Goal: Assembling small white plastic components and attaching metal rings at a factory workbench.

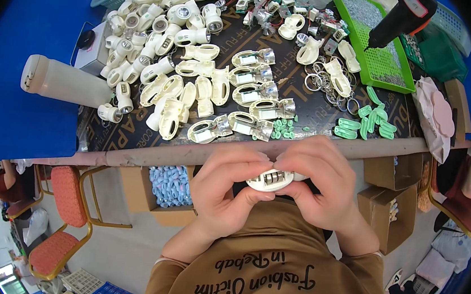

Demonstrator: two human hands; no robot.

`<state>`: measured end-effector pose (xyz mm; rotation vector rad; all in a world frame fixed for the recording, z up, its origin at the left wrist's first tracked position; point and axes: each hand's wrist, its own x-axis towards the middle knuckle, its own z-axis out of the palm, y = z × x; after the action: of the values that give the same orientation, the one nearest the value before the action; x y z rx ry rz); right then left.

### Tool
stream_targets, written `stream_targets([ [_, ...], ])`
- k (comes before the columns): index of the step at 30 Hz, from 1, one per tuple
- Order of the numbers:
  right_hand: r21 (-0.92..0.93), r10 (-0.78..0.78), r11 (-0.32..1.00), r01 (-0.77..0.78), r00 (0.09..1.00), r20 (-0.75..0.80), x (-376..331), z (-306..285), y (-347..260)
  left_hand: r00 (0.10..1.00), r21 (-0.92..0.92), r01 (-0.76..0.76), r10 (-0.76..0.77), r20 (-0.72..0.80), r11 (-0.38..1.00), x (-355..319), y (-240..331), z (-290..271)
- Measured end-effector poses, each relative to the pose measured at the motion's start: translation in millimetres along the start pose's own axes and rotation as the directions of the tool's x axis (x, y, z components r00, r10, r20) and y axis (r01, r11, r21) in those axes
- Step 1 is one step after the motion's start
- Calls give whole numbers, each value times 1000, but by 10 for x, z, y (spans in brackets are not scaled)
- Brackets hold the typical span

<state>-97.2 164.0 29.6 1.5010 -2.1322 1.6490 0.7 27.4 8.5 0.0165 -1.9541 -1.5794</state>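
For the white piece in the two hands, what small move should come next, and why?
Perhaps a gentle squeeze along the edge of the white piece: the left hand and right hand pinch it from opposite sides, and its slotted face, showing metal strips, faces the camera.

Bright, even light falls across the table [115, 157], leaving soft shadows beneath the parts, while small glints flare off the silver reflectors [269, 56]. The left hand [227, 187] and right hand [321, 183] appear reasonably crisp at center. A glaring pale patch [9, 279] burns out at lower left. Fisheye distortion tilts and stretches the chair [67, 196]; detail softens toward the rim, where blackness swallows the corners.
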Motion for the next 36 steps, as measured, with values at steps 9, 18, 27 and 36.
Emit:
stream_targets([
  [9,-72,-99,993,95,994,-48,-12,-3,0,994,66,-102,100,34,993,-13,7,-16],
  [18,-59,-224,971,234,965,135,-55,-67,61,478,-408,874,-326,815,262,28,-80,-153],
  [27,257,327,920,-296,941,-87,-198,-186,260,635,-415,768,-495,593,488,-19,-1,-27],
  [36,661,474,451,-600,788,392,-2,-163,376,702,-339,694,-493,514,636,57,21,2],
])
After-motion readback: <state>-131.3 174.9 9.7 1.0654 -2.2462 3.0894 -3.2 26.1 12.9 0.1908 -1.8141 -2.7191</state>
